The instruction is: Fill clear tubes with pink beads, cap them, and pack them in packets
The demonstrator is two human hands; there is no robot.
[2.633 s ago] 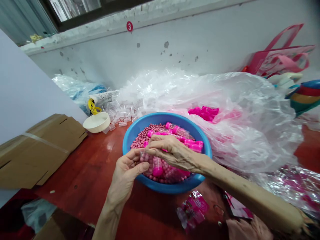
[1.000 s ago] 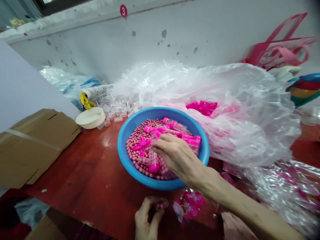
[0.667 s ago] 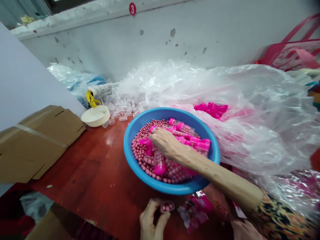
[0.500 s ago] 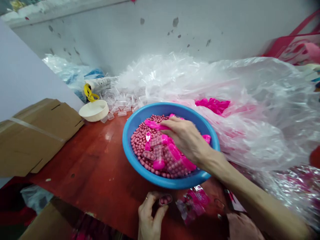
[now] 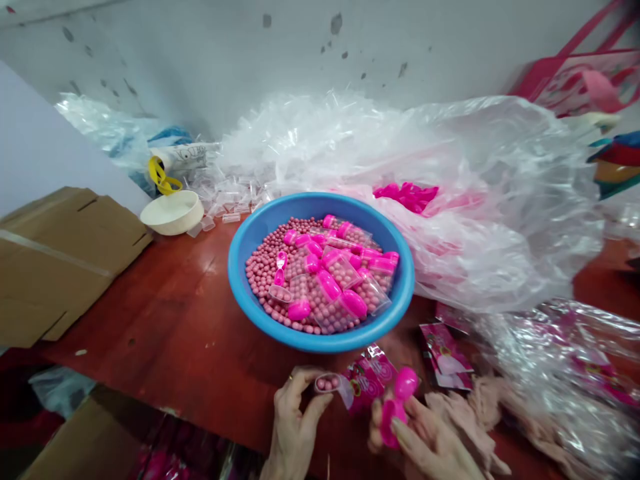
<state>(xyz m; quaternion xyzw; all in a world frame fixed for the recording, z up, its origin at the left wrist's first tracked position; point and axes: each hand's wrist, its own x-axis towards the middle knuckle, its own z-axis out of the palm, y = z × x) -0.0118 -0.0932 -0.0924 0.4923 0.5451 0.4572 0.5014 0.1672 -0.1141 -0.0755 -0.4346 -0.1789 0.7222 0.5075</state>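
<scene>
Near the table's front edge, my left hand (image 5: 297, 420) is closed round a small clear plastic container (image 5: 327, 382) with pink beads in it, its open end facing up. To its right, my right hand (image 5: 425, 433) grips a bright pink plastic cap (image 5: 399, 403) with two rounded lobes. Just beyond both hands stands a blue basin (image 5: 320, 342). Loose pink beads (image 5: 263, 263) lie in it, along with several filled clear containers with pink caps (image 5: 340, 267). A two-lobed pink cap (image 5: 281, 268) rests among the beads on the left.
Printed pink packets (image 5: 367, 377) lie by my hands. A white round dish (image 5: 173, 212) and empty clear containers (image 5: 230, 200) are at the back left. Cardboard (image 5: 70, 267) stands left. Plastic bags (image 5: 500, 200) line the wall, one with pink pieces (image 5: 407, 196).
My right hand has moved out of the basin toward me and rightward, bringing the pink cap beside my left hand. My left hand still holds the container. The view has shifted slightly.
</scene>
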